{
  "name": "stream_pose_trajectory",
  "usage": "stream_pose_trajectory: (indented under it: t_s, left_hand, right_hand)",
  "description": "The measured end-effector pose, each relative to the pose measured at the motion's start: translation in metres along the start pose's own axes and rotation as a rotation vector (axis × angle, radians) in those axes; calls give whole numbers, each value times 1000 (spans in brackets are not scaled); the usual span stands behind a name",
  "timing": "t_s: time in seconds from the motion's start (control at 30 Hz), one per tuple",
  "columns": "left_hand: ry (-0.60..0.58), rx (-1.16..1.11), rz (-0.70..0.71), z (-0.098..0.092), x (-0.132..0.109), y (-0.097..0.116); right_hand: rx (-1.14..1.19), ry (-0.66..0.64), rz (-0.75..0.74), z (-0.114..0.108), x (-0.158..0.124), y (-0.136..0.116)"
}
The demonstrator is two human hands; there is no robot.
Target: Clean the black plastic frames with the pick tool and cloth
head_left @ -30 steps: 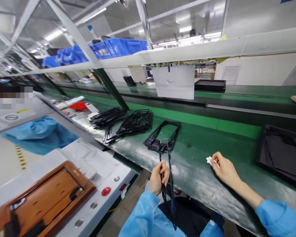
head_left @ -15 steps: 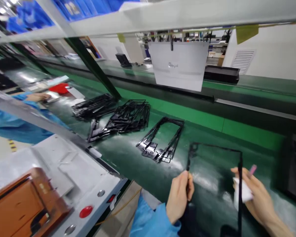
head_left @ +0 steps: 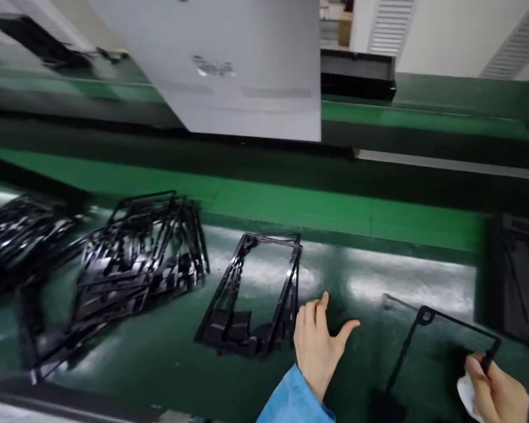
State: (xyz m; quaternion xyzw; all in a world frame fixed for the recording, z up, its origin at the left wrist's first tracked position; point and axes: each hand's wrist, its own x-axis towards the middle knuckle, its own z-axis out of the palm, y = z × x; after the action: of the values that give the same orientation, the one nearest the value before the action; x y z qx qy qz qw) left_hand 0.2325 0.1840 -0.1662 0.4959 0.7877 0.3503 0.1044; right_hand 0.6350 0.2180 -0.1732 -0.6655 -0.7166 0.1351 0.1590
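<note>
My left hand (head_left: pixel 318 346) is spread above the green work surface, thumb apart from the fingers, with nothing in it. Just left of it lies a small stack of thin black frames (head_left: pixel 271 326). At the lower right, my right hand (head_left: pixel 498 388) grips a single black rectangular frame (head_left: pixel 405 355) by its right side, near the upper corner. A piece of white cloth or paper (head_left: pixel 466 395) is also in that hand, under the fingers. The lower end of the held frame is cut off by the picture's edge.
A larger jumbled pile of black frames (head_left: pixel 136 264) lies to the left, with another heap (head_left: pixel 22 235) beyond it. A dark tray-like thing (head_left: pixel 524 276) stands at the right edge. A white panel (head_left: pixel 255 76) hangs over the back of the bench (head_left: pixel 335 200).
My left hand has let go of the black frame and opened. The right hand has taken the frame rightward, still with the white piece. The view has turned downward and closer.
</note>
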Motion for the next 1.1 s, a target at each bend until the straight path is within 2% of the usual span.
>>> stream_pose_trajectory:
  t_s: [0.1,0.27,0.33,0.53,0.63,0.77,0.93,1.1]
  left_hand:
    - [-44,-87,-26,6,3,3]
    - [-149,-182,-71,4,15,9]
    - [-205,-227,-86,-6,23,6]
    - [-299,-267,-158,-52,35,-10]
    - [-343,-262,-157,-59,32,-11]
    - [-379,-233,-139,-49,29,-10]
    - [-403,-183,-127,-26,33,-11]
    - [-422,-168,-193,-1,31,-5]
  right_hand:
    - [-106,67,118,-8,4,-16]
    - [-205,-7,138,-5,13,-35]
    - [-246,-36,145,-3,16,-40]
    - [-345,-114,177,5,16,-40]
    - [-370,-134,186,11,14,-36]
    - [-382,-112,181,15,14,-34]
    - [-368,-42,143,12,19,-38]
    - [-380,-23,113,13,22,-39]
